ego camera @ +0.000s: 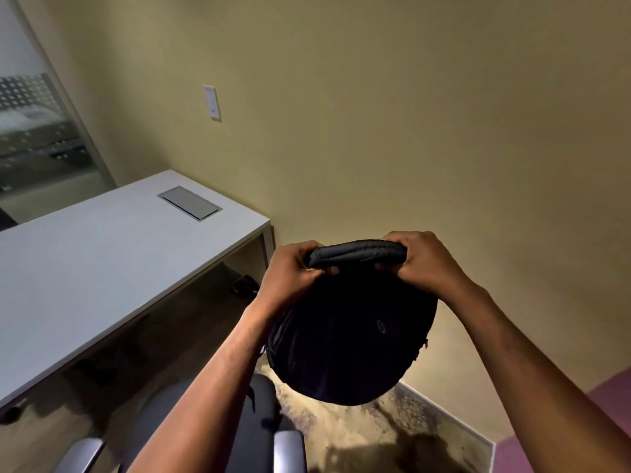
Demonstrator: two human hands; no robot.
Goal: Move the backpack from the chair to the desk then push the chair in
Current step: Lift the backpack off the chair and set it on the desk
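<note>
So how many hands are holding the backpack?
2. The left hand grips the left end of the backpack's top handle, and the right hand grips its right end. The bag hangs off the chair.

The backpack (348,336) is dark matt cloth with a padded handle (356,253). The counter (85,261) is smooth matt white with a grey metal plate (190,202). The chair (252,431) looks like dark leather, with shiny metal armrests (288,450).

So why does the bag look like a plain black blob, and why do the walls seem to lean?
Head view: the backpack is dim and underexposed, so only its handle between the left hand and right hand shows detail; the wide-angle lens tilts the wall and desk lines.
</note>
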